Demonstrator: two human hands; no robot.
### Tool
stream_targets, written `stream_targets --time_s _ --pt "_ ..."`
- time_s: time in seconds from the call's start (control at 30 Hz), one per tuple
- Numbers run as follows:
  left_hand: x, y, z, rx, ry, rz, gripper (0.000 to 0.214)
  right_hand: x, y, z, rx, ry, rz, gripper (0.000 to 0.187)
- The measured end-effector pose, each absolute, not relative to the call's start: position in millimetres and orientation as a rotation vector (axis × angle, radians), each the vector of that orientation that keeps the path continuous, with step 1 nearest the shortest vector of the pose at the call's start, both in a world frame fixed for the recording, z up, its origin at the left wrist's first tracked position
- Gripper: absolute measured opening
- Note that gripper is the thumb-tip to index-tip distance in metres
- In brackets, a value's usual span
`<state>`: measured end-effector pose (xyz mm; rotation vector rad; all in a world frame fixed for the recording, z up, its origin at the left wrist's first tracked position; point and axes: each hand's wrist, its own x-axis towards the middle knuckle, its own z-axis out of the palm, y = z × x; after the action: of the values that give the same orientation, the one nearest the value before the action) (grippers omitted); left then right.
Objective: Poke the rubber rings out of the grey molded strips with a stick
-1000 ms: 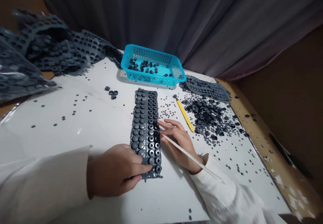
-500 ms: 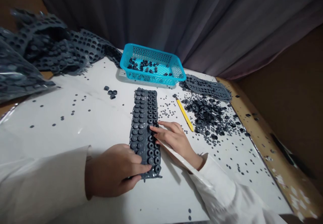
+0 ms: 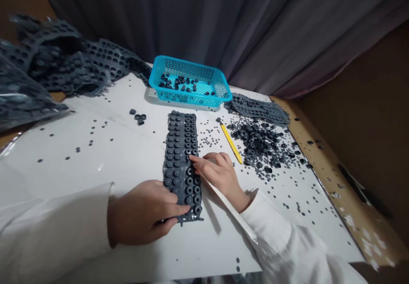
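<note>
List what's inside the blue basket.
Small dark pieces lie scattered inside the blue basket, mostly toward the left end. Its near wall covers the front edge of the floor; anything there can't be seen.

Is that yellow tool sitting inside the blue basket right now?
No, the yellow tool lies on the white tabletop, beside the pile of black pieces.

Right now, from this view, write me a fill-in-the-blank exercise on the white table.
The person's right hand holds a long, thin stick coloured ____.
The left hand is at the ____ (near or far) end of the dark grey, round-studded rectangular sheet.
The slim, dark-tipped, pen-shaped tool left of the heap of small black pieces is mainly ____.
Missing words: white; near; yellow.
</note>
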<state>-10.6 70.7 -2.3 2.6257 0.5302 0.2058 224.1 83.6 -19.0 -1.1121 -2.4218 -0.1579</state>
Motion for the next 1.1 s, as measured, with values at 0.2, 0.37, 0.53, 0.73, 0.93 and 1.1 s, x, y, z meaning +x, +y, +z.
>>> stream_targets --time_s 0.2,0.37,0.53,0.73,0.93,1.1 --pt "-11.8 70.7 -8.7 2.615 0.513 0.256 0.033 222.9 83.1 -19.0 -1.258 -2.293 -0.134 0.012" --pt "-10.8 70.8 -7.3 2.694 0.483 0.283 0.034 227.2 84.7 -18.9 -1.392 -1.963 0.071 0.010" --pt "-13.1 69.9 -5.2 2.806 0.469 0.303 0.033 236.0 79.5 -9.2 -1.534 -1.726 0.177 0.014" --pt "-18.0 69.7 -11.3 2.833 0.400 0.477 0.028 236.7 70.5 -1.8 -1.523 -1.697 0.213 0.011" --pt "-18.0 70.4 -11.2 2.815 0.387 0.501 0.025 241.7 77.6 -1.5 -1.506 -1.667 0.160 0.011" --pt "-17.2 69.1 -8.1 2.742 0.440 0.584 0.020 241.9 81.3 0.4 -1.381 -1.680 0.328 0.008"
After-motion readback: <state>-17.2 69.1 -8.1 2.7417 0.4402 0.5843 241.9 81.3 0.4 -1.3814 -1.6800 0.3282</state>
